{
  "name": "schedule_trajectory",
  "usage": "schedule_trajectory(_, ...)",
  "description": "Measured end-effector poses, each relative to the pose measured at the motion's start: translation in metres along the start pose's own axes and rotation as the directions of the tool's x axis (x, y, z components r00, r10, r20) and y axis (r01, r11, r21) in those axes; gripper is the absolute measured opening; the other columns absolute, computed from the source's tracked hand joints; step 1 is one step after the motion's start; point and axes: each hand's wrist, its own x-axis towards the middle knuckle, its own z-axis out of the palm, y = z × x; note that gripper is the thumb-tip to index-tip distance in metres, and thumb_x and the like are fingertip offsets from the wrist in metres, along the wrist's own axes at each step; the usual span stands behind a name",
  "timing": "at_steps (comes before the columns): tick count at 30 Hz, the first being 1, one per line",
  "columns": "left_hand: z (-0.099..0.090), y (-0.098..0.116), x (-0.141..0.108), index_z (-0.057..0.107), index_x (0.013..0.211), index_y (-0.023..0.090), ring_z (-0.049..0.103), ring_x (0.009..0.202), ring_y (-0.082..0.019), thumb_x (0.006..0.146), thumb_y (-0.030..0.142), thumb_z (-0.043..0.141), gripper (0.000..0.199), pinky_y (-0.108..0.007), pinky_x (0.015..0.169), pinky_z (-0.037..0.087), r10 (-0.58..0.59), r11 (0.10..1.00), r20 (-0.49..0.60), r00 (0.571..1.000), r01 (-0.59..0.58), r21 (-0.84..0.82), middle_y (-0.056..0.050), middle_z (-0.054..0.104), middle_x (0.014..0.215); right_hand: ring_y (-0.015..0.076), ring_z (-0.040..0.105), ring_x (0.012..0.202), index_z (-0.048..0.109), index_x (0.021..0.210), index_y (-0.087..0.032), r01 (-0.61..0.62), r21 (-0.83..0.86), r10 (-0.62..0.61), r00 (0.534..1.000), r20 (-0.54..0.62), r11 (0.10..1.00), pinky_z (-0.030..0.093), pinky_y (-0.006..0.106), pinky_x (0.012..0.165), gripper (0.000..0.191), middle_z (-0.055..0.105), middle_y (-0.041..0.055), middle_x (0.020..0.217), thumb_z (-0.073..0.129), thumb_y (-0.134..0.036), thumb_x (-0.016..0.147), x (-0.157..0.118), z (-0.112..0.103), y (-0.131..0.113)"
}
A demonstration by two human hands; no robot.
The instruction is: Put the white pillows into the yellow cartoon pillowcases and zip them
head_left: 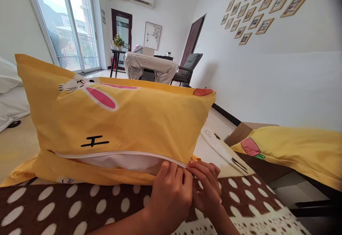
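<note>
A yellow pillow (149, 121) with rabbit and carrot prints stands on its long side on the bed. Along its lower part a white zipper (112, 153) gapes open, and white filling (120, 161) shows inside. My left hand (172, 192) is closed on the lower edge of the opening, near its right end. Right beside it, my right hand (207, 183) pinches the pillowcase at the zipper's right end. The fingertips of both hands nearly meet. Whether a zipper pull is between them is hidden.
Beneath lies a brown blanket (101, 206) with white spots. Another yellow pillow (299, 149) rests at the right on a wooden cabinet (240, 133). White bedding (12, 103) is at the far left. Farther back stand a covered table (149, 62) and a dark chair (189, 67).
</note>
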Motion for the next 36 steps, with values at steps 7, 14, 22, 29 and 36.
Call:
schedule_trajectory(7,0.000,-0.002,0.000,0.058,0.074,0.015,0.043,0.065,-0.019,0.078,0.010,0.046,0.014,-0.037,0.077,0.030,-0.018,1.000,-0.023,1.000,0.018,-0.003,-0.002,0.051,0.065,0.0206,0.060,0.087,0.062,0.094,-0.016,0.016,-0.079,-0.023,0.996,-0.090,0.997,0.039,0.039,0.079,0.016,0.066,0.0066,0.086,0.053,-0.009,0.082,-0.007,0.011,0.000)
schedule_trajectory(14,0.000,-0.002,0.001,0.056,0.073,0.016,0.044,0.062,-0.019,0.075,0.007,0.046,0.013,-0.037,0.076,0.031,-0.036,0.999,-0.017,0.999,0.036,0.026,-0.002,0.052,0.063,0.0199,0.057,0.082,0.062,0.085,-0.019,-0.032,-0.032,0.030,0.997,-0.073,0.999,0.039,0.038,0.075,0.015,0.064,0.0057,0.085,0.053,-0.008,0.080,-0.007,0.013,-0.003)
schedule_trajectory(22,0.010,-0.009,-0.002,0.056,0.075,0.015,0.045,0.049,-0.017,0.073,0.003,0.043,0.018,-0.034,0.071,0.034,-0.062,0.998,0.065,0.996,0.062,0.003,0.000,0.051,0.051,0.0189,0.060,0.079,0.051,0.075,-0.020,-0.085,0.013,0.086,0.996,-0.023,0.996,0.035,0.037,0.074,0.014,0.063,0.0006,0.072,0.053,-0.007,0.077,0.003,0.011,-0.008)
schedule_trajectory(29,0.011,-0.007,-0.004,0.058,0.084,0.012,0.049,0.046,-0.015,0.071,0.002,0.043,0.022,-0.033,0.063,0.037,-0.006,1.000,0.136,0.991,0.009,-0.015,0.000,0.058,0.058,0.0209,0.064,0.086,0.055,0.119,-0.018,-0.150,0.073,0.145,0.987,0.066,0.986,0.040,0.039,0.079,0.038,0.069,0.0063,0.091,0.044,-0.006,0.084,-0.008,0.013,0.001)
schedule_trajectory(36,0.012,0.000,-0.005,0.060,0.084,0.010,0.051,0.048,-0.015,0.066,0.004,0.046,0.024,-0.033,0.064,0.042,-0.003,1.000,0.069,0.998,0.001,0.019,-0.003,0.060,0.063,0.0193,0.062,0.081,0.055,0.122,-0.020,-0.127,0.068,0.123,0.991,0.058,0.990,0.041,0.038,0.078,0.040,0.068,0.0047,0.087,0.053,-0.008,0.084,-0.012,0.020,0.004)
